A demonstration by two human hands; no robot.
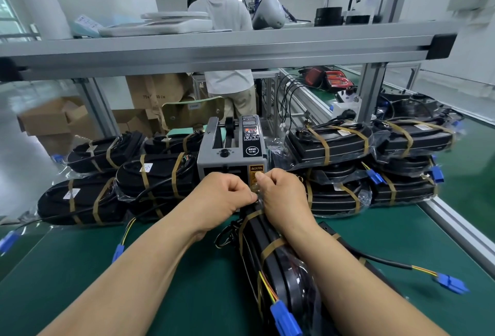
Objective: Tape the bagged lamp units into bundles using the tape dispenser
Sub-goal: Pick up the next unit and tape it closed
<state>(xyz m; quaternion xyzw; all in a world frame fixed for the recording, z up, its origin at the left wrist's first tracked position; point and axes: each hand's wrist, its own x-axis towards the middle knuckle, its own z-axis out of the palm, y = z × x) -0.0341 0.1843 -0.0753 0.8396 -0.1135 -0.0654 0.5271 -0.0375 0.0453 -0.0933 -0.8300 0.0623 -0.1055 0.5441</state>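
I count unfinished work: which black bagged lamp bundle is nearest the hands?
The bundle alone on the green mat, under the right hand, which pinches a tan tape strip with the left hand. Others are stacked beside the grey tape dispenser.

The tape dispenser (pixel 231 153) at the middle of the bench's far edge has an orange label (pixel 256 172) on its front. It says "CAUTION". A round black sticker (pixel 252 150) on its top says "SEMI". A cardboard box (pixel 160 86) behind the bench shows "75" and "40 CM". The white tags (pixel 146 167) on the bundles (pixel 160 183) are too small to read.
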